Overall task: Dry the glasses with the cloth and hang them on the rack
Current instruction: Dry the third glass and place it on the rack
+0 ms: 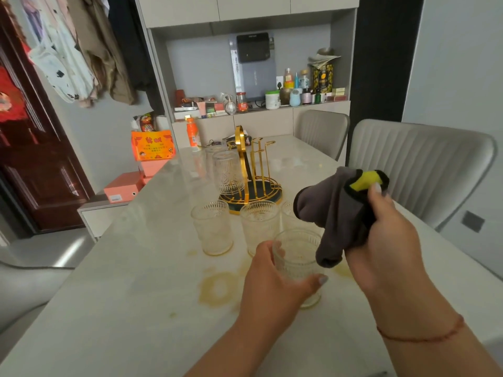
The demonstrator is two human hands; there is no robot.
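Both hands are at work above the table, each one holding something.

The left hand (275, 278) reaches forward with the forearm low, fingers and thumb curled round the nearest glass (298, 265), the thumb across its near side; the fingertips behind it are hidden, so the grip there is probably a full wrap. The right hand (389, 235) is raised higher and to the right, wrist bent, gripping the bunched cloth (337, 213), thumb pressed on its upper edge. A thin red string circles the right wrist.
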